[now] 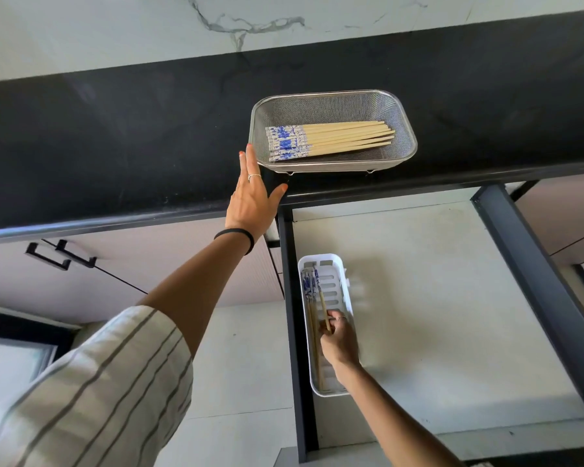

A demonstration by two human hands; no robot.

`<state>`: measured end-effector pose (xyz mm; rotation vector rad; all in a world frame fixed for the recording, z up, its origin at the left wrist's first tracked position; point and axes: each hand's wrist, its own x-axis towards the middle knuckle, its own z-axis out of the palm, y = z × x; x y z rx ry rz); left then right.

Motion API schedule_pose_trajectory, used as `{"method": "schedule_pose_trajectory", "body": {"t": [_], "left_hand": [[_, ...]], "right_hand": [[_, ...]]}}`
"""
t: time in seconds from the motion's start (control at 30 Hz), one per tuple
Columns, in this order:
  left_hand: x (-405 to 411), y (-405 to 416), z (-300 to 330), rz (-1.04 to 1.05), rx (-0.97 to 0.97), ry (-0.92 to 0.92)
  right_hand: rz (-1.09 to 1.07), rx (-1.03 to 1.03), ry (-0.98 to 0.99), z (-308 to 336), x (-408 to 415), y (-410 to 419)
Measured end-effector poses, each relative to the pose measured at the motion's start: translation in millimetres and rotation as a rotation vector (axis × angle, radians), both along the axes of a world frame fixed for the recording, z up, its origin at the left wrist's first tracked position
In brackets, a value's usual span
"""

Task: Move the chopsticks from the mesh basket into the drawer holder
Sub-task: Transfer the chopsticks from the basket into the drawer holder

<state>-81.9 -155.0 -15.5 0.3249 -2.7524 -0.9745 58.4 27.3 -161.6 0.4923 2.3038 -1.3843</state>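
A steel mesh basket [402, 129] sits on the black counter and holds several wooden chopsticks [331, 138] with blue-and-white ends, lying flat. My left hand [253, 193] rests open and flat on the counter, fingertips touching the basket's left rim. Below, in the open drawer, a white slotted holder [338, 274] lies along the drawer's left side with a few chopsticks in it. My right hand [339, 342] is inside the holder, fingers closed on a chopstick [322, 303] that slants up toward the holder's far end.
The black counter [115, 146] has a rounded front edge. The open drawer [435, 298] has dark metal side rails [526, 274] and a pale floor. Cabinet fronts with black handles [61, 256] lie to the left. A marble wall rises behind the counter.
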Motion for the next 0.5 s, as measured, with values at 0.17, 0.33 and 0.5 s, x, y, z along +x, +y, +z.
{"method": "schedule_pose_trajectory", "body": {"t": [0.17,0.33,0.5], "left_hand": [[2.8,3.1,-4.7,-0.021,0.114,0.007],[3.3,3.2,-9.7,-0.026,0.169,-0.008],[3.6,-0.2,-15.8,-0.036,0.159,0.0]], "right_hand": [[0.005,-0.013,0.026,1.7,1.6,-0.1],[0.042,0.049,0.049,1.1,5.1,4.4],[0.031,0.084,0.091,4.9,11.3,5.4]]}}
